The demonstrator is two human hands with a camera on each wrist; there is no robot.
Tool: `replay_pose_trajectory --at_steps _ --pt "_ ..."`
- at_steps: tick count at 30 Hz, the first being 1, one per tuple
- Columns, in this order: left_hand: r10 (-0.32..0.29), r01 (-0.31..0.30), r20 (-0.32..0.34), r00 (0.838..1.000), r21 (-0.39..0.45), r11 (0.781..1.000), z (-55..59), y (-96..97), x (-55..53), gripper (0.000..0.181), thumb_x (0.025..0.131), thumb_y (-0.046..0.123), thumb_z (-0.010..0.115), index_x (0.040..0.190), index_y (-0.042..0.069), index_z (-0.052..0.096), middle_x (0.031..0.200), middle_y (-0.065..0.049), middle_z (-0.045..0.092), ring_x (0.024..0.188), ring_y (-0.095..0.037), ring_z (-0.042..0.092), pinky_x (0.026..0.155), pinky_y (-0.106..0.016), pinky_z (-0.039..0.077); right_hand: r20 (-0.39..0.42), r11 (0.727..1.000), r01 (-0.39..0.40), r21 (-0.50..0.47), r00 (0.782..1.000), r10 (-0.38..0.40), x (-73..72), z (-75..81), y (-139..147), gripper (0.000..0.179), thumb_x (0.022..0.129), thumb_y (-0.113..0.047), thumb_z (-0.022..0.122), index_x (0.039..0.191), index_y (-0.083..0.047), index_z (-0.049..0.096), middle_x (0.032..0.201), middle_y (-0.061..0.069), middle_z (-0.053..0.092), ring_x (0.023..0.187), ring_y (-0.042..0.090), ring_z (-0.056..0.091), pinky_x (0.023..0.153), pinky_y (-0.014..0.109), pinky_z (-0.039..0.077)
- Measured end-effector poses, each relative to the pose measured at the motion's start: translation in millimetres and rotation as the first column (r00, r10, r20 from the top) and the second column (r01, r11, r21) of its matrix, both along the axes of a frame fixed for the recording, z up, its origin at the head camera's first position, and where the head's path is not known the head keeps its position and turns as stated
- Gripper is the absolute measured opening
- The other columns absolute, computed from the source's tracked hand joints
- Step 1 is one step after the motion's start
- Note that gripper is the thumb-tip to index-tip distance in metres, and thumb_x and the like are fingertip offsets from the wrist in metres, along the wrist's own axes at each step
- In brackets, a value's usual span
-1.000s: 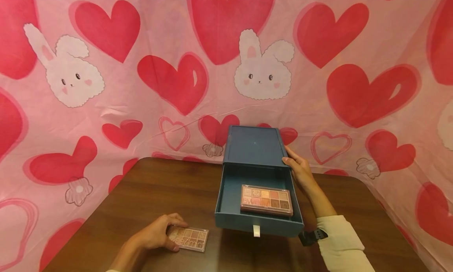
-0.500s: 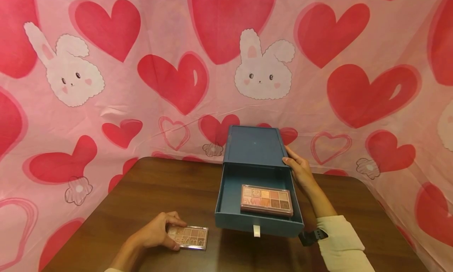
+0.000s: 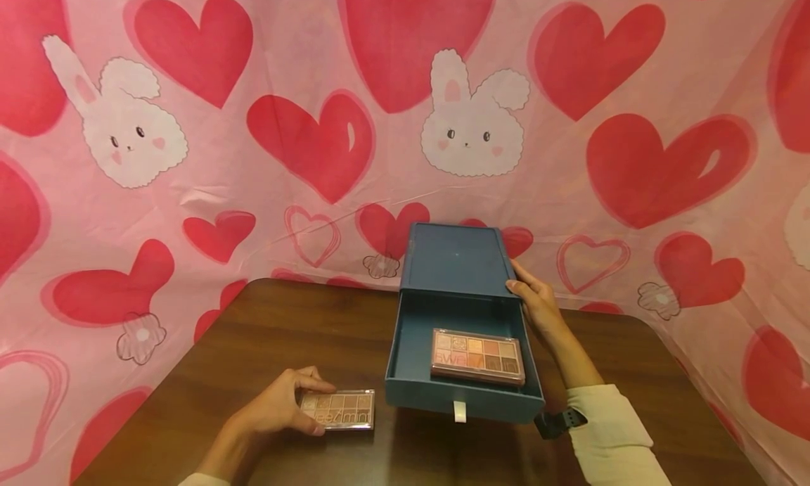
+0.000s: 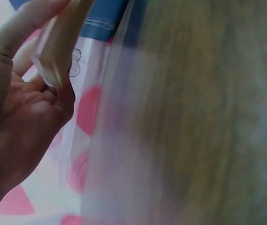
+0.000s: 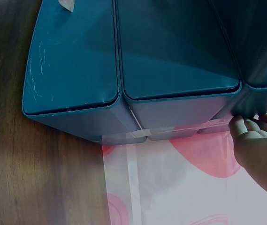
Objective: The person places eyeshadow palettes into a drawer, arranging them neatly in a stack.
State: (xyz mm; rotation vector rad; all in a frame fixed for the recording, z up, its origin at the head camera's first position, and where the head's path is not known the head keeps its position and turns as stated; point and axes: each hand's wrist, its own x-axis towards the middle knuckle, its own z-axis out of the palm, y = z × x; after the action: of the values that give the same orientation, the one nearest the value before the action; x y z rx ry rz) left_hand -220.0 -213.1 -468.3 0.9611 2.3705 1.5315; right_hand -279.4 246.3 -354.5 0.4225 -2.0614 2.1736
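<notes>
My left hand (image 3: pixel 278 404) pinches an eyeshadow palette (image 3: pixel 342 408) with a clear lid, thumb on its near side and fingers on its far side. In the left wrist view the palette (image 4: pixel 60 47) appears edge-on, above the table. A second eyeshadow palette (image 3: pixel 477 357) lies in the right part of a pulled-out top drawer (image 3: pixel 465 394) of a blue drawer unit (image 3: pixel 455 257). Against that unit's right side rests my right hand (image 3: pixel 538 303), fingers along the wall and thumb at the top edge. The right wrist view shows the hand (image 5: pixel 260 136) touching the side.
Two shut lower drawers (image 5: pixel 175 51) sit beneath the open one. A white pull tab (image 3: pixel 460 411) hangs at the drawer's front. The brown wooden table (image 3: pixel 304 331) ends at a pink heart-printed cloth (image 3: pixel 380 162). A dark strap (image 3: pixel 560 423) is on the right wrist.
The left hand and its palette have moved slightly up and away, and the palette has turned a little. The right hand and the drawer unit stay put.
</notes>
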Motion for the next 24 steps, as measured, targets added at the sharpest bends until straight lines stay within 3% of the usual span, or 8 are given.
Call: replay_pose_trajectory --at_steps 5,13,17,22,24 --pt "-0.003 0.004 -0.03 1.0 0.031 1.0 8.8 1.0 -0.8 0.054 0.066 0.009 0.091 0.115 -0.006 0.074 0.095 -0.02 0.065 0.083 -0.003 0.058 0.068 -0.022 0.053 0.003 1.0 0.003 -0.001 1.0 -0.003 0.0 -0.5 0.8 0.061 0.102 -0.009 0.046 0.159 0.0 0.027 0.148 0.003 0.051 0.108 -0.004 0.065 0.091 0.018 0.056" --pt "-0.034 0.04 -0.067 0.997 0.085 0.996 27.5 3.3 -4.2 0.052 0.066 0.006 0.09 0.114 -0.005 0.074 0.093 -0.021 0.065 0.082 -0.004 0.059 0.068 -0.024 0.054 -0.008 1.0 0.002 -0.013 1.0 -0.002 -0.8 -1.8 1.2 0.061 0.101 -0.008 0.047 0.158 0.001 0.028 0.129 -0.017 0.061 0.107 -0.004 0.065 0.09 0.017 0.056" --pt "-0.075 0.088 -0.1 0.992 0.134 0.987 34.7 3.8 -7.6 0.05 0.067 0.001 0.088 0.115 -0.008 0.073 0.091 -0.022 0.063 0.081 -0.004 0.06 0.066 -0.025 0.055 -0.009 1.0 0.001 -0.017 1.0 -0.001 -0.9 -1.9 1.3 0.061 0.101 -0.008 0.047 0.158 0.001 0.027 0.132 -0.014 0.06 0.107 -0.004 0.065 0.09 0.017 0.056" --pt "-0.072 0.086 -0.086 0.994 0.176 0.981 44.5 5.7 -8.2 0.049 0.068 -0.002 0.085 0.115 -0.008 0.072 0.092 -0.021 0.063 0.079 -0.008 0.061 0.064 -0.025 0.056 -0.013 0.999 -0.002 -0.037 1.0 0.001 -1.2 -1.9 1.2 0.062 0.1 -0.008 0.047 0.158 0.003 0.026 0.125 -0.02 0.062 0.107 -0.004 0.065 0.09 0.016 0.056" --pt "-0.063 0.08 -0.097 0.993 0.182 0.98 48.2 6.0 -8.2 0.049 0.068 -0.003 0.084 0.115 -0.008 0.073 0.091 -0.021 0.062 0.079 -0.008 0.06 0.063 -0.025 0.055 -0.012 0.999 0.001 -0.036 1.0 -0.001 -0.9 -1.3 1.0 0.062 0.101 -0.008 0.047 0.158 0.003 0.026 0.136 -0.011 0.061 0.107 -0.005 0.065 0.09 0.016 0.056"
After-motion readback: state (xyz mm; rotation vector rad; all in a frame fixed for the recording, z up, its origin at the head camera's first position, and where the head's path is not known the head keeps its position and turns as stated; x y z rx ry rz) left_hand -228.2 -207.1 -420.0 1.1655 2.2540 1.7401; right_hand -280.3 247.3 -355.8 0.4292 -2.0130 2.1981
